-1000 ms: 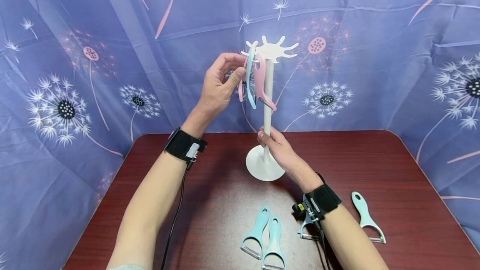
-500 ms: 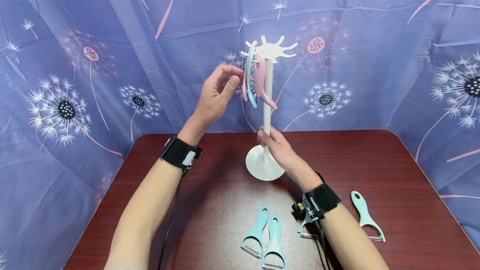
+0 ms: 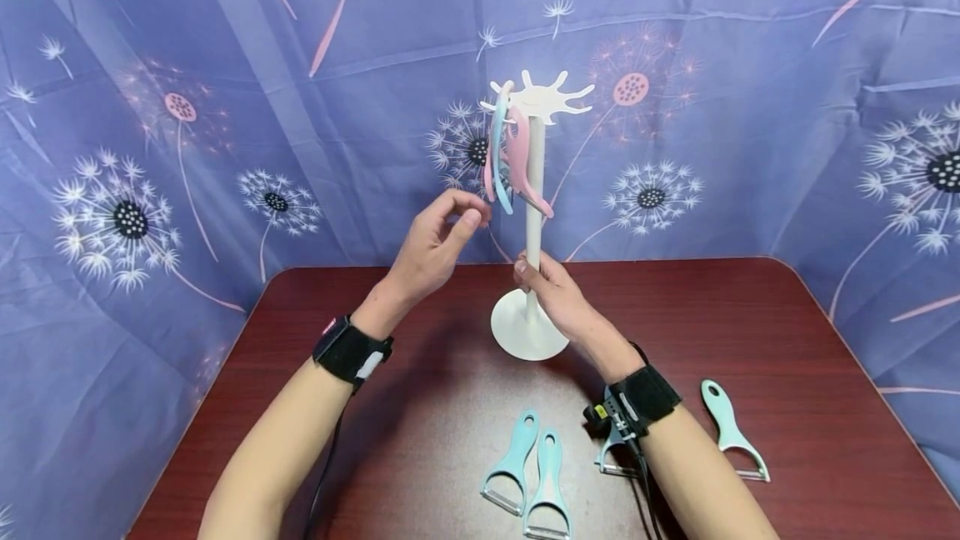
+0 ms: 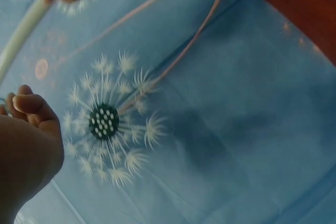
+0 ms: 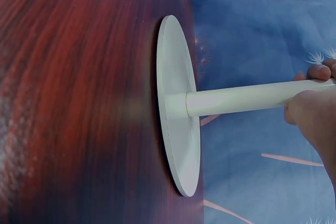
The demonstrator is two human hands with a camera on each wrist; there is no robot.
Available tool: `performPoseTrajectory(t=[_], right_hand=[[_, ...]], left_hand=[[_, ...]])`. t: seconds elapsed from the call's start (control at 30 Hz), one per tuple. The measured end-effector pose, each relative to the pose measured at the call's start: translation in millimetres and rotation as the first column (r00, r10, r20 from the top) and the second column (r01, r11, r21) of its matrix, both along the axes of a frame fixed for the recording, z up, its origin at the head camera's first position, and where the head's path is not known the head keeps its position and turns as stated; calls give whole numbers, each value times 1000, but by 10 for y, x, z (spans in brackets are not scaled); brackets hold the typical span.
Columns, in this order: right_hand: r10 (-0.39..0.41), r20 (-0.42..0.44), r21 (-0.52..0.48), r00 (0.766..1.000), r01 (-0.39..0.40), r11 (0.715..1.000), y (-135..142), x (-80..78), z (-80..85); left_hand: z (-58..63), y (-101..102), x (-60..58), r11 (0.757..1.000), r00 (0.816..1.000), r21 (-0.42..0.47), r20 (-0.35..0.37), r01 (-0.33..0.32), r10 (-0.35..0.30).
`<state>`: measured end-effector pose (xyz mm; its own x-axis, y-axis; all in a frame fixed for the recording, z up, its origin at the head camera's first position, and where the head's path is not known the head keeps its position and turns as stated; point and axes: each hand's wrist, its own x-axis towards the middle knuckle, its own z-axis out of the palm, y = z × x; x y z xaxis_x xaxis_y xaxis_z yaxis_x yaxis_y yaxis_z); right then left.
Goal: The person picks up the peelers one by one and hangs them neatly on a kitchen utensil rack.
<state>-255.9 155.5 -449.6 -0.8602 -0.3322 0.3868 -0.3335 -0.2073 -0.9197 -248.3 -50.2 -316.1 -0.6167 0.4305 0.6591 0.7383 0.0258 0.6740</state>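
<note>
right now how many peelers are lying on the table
4: a peeler at front centre, another just right of it, a third partly behind the right wristband, a fourth farthest right; the right arm may hide more.

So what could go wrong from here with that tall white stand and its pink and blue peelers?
The pink plastic peelers and light-blue plastic peeler all hang on one side of the tall white stand, so it might tip that way if the right hand lets go. The left hand sits near and below them, so a careless upward bump could perhaps unhook one.
</note>
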Motion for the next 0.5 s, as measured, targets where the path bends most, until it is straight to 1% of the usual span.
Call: performPoseTrajectory(t=[0.03,0.13,0.27,0.37,0.5], right_hand=[[0,-2,1,1000,0,1000,1,0,2],[-1,-4,-2,1000,1,1000,3,9,5],[-4,-8,-15,1000,4,1000,8,12,-6],[-3,-8,-15,1000,2,1000,9,7,-18],[-1,-12,-9,1000,1,1000,2,4,-26]], left_hand=[[-37,-5,28,999,1000,-24,-4,-21,21],[-192,-26,63,992,997,-94,-17,-80,79],[-402,-70,75,985,995,-141,3,-100,102],[-505,-110,140,983,994,-149,12,-109,112],[-600,-141,267,968,987,-196,0,-159,162]])
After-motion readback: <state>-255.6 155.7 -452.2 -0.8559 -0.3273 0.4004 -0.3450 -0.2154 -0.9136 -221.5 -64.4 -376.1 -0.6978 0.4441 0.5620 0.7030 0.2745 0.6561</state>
